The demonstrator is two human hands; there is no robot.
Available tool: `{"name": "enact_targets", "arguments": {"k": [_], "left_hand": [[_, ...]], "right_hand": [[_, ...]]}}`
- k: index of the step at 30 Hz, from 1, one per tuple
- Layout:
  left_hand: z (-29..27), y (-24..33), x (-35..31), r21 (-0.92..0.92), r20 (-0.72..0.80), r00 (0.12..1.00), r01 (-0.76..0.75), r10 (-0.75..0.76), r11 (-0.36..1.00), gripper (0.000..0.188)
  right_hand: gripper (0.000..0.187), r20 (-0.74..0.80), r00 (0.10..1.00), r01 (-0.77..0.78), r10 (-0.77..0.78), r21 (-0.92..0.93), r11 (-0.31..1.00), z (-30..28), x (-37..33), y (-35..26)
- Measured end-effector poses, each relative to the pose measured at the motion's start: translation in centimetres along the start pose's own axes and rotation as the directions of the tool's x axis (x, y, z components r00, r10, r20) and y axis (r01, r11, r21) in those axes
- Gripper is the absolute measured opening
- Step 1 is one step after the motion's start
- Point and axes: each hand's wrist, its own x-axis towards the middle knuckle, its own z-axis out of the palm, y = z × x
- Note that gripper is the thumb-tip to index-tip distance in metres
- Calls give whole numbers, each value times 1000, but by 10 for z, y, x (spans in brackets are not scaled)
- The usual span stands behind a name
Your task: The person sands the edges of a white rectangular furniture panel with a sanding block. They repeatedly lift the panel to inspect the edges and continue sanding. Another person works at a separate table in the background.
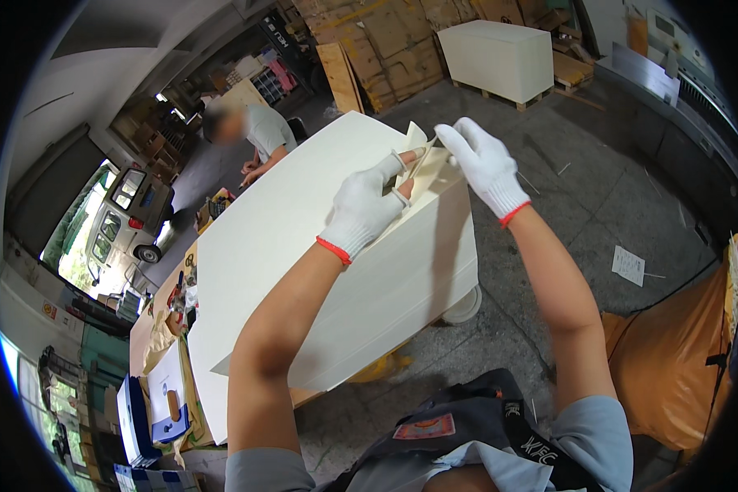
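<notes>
A large stack of cream sheets [291, 201] fills the centre, its long side running from 7 o'clock up towards 1 o'clock. Brown cartons [394, 61] are piled behind it at 12 o'clock. Before 4 o'clock slumps an orange sack [664, 361]. At 1 o'clock, well apart from the stack, a smaller cream block [500, 61] stands on a pallet. Between 10 and 11 o'clock, a co-worker [266, 131] leans beside the stack's far side.

The wearer's left hand [365, 205], in a white glove with bare fingertips showing, lies at the centre, over the stack's near edge. Its thumb and forefinger tips are apart beside a raised corner flap [415, 131]; whether they clamp any sheets, I cannot tell. The gloved right hand [480, 160], at 1 o'clock, has its fingers bent at that corner; its grip cannot be made out. A small white paper [629, 266] lies on the floor at 3 o'clock.
</notes>
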Motion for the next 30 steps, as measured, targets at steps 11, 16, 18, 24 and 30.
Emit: {"name": "enact_targets", "arguments": {"k": [11,16,18,24,30], "left_hand": [[-2,6,0,-78,11,1000,-19,20,997,31],[5,-8,3,3,-75,988,-132,132,991,31],[3,-2,2,-13,-43,996,-75,75,997,33],[2,4,-1,27,-46,997,-59,60,998,40],[1,2,0,-6,-23,999,-33,33,999,48]], "right_hand": [[43,275,874,486,-401,-473,735,-17,9,6],[53,186,983,9,-6,-19,1000,4,7,-7],[52,151,988,-41,40,1,999,5,5,-4],[51,24,999,38,-39,61,997,16,0,4],[49,32,999,13,-17,119,993,16,-2,7]]}}
